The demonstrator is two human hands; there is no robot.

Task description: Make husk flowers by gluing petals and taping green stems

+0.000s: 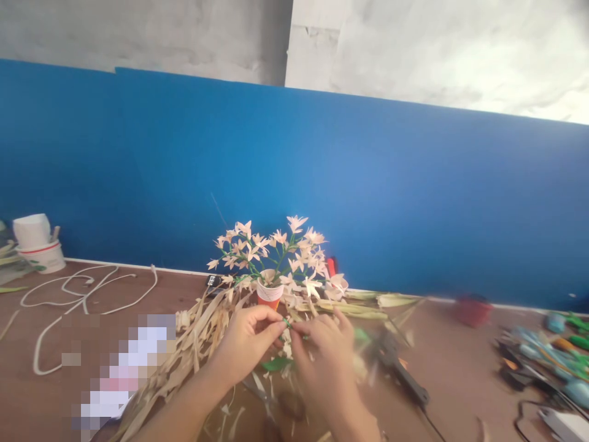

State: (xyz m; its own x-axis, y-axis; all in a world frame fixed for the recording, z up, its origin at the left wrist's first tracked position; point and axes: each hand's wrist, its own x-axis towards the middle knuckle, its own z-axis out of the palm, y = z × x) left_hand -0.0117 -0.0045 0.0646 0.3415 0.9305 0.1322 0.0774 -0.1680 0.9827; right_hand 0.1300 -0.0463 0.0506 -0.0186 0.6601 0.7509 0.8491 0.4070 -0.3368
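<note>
My left hand (252, 339) pinches a thin green stem (286, 322) between thumb and forefinger. From the other side, the fingertips of my right hand (326, 351) close on the same stem. A pale petal piece (287, 347) shows just under the fingertips; whether it joins the stem I cannot tell. Behind my hands stands an orange and white paper cup (269, 296), holding green-stemmed branches of cream flowers (252, 250). Scissors (263, 391) lie on the table below my hands, partly hidden and blurred.
Dried husk strips (184, 362) spread over the table at left. A black glue gun (405, 371) with a cord lies right of my hands. White cable (85, 298) coils near white cups (42, 255). Blue and green items (547, 350) crowd the far right. A blue panel (368, 196) borders the back.
</note>
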